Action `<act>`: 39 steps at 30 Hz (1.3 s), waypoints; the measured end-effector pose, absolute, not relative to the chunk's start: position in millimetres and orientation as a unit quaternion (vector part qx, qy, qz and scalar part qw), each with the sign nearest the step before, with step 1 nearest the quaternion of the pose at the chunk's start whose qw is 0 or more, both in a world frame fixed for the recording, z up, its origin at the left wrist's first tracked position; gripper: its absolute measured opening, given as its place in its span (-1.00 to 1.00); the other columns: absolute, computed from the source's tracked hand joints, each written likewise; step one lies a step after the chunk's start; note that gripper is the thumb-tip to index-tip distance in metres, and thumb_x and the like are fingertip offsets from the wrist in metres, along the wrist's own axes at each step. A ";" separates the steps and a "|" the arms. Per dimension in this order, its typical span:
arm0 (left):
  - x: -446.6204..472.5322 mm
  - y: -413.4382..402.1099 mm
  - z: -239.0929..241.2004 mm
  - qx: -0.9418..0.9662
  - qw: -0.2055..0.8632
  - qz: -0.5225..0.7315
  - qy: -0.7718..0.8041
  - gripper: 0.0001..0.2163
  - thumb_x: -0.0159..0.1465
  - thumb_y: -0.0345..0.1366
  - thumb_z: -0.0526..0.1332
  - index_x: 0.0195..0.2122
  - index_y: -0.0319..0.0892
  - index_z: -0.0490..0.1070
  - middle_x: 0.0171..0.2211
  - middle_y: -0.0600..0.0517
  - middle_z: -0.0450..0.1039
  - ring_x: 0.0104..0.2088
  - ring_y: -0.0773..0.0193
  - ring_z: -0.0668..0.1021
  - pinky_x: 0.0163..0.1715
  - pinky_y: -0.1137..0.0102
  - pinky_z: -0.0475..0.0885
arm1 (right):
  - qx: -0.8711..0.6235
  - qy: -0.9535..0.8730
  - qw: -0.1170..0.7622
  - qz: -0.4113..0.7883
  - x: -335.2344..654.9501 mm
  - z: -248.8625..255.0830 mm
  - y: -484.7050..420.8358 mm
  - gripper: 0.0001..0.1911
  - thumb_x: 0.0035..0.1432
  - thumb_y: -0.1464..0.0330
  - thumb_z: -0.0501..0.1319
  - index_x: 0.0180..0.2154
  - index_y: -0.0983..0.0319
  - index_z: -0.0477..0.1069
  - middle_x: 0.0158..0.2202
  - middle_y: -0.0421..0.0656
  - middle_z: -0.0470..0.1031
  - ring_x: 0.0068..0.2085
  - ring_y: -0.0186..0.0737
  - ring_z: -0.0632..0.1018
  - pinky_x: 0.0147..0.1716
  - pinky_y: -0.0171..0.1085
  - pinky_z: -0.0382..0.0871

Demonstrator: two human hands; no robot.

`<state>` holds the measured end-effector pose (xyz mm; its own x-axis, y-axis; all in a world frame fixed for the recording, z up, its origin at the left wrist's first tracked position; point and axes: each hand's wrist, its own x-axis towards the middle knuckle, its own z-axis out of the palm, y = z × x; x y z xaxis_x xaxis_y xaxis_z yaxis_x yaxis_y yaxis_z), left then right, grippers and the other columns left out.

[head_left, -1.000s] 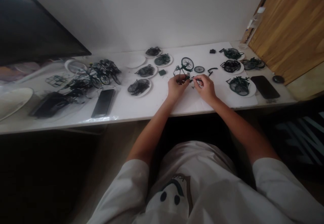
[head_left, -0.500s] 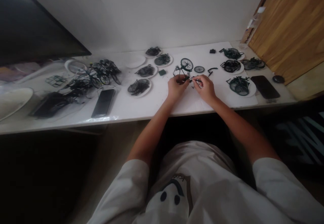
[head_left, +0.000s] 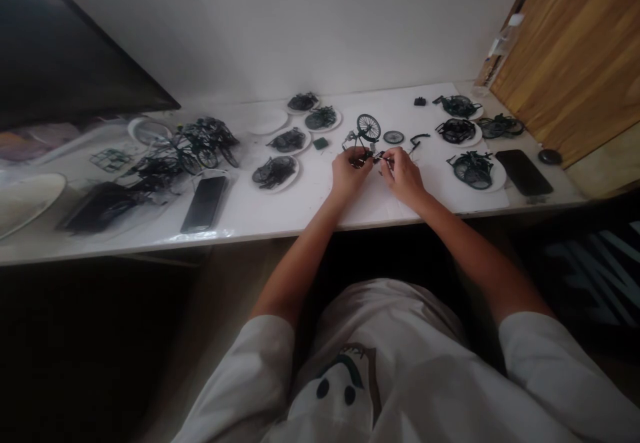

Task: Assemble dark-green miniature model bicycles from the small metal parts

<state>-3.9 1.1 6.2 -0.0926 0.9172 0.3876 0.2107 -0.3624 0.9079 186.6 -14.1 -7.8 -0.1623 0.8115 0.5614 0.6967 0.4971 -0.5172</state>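
A partly built dark model bicycle is in my left hand, whose fingers are closed on its frame. One spoked wheel of the bicycle points up and away from me. My right hand pinches a small thin screwdriver, its tip close to the frame by my left fingertips. The exact spot where the tip meets the frame is too small to make out. Just behind my right hand lie a loose spoked wheel and a thin curved dark part.
Plates of dark bicycle parts stand on the left and right. Several model bicycles cluster farther left, near a phone. Another phone lies at the right. A clear bottle stands by the wooden panel.
My right hand has shifted slightly and its fingers have turned around the screwdriver. My left hand and the bicycle have stayed almost still.
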 end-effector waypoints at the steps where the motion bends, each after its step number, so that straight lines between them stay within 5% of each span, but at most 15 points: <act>1: -4.1 1.6 5.6 0.600 0.309 0.567 0.473 -0.79 0.28 -0.33 0.45 -0.06 -0.18 0.68 -0.13 -0.10 0.78 -0.31 0.31 0.67 -0.20 0.35 0.58 | -0.500 -0.759 0.412 0.066 186.7 -8.1 -13.8 -0.67 0.61 0.10 0.09 0.13 0.15 0.44 0.10 0.11 0.64 0.03 0.06 0.67 0.04 -0.01 0.62; 19: -11.5 6.1 2.9 0.663 0.268 0.533 0.452 -0.85 0.29 -0.24 0.36 -0.17 -0.14 0.66 -0.33 0.02 0.65 -0.37 0.28 0.52 -0.27 0.35 0.42 | -0.521 -0.775 0.356 0.028 187.0 -3.7 -15.6 -0.74 0.65 0.18 0.18 0.10 0.21 0.52 0.03 0.10 0.77 -0.02 0.06 0.77 -0.16 -0.15 0.50; 39: -10.9 3.2 5.4 0.676 0.245 0.527 0.454 -0.84 0.29 -0.21 0.35 -0.17 -0.11 0.67 -0.37 0.04 0.61 -0.35 0.24 0.52 -0.27 0.32 0.41 | -0.540 -0.769 0.342 0.003 188.1 -4.4 -15.5 -0.61 0.67 0.04 0.09 0.03 0.20 0.50 -0.14 0.03 0.76 -0.26 -0.05 0.70 -0.32 -0.19 0.32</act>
<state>-10.9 3.2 5.4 0.0334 0.8719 0.4886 0.3549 -0.4674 0.8097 188.1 -15.5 -4.4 -0.1830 0.8328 0.5225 0.8288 0.4166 -0.3736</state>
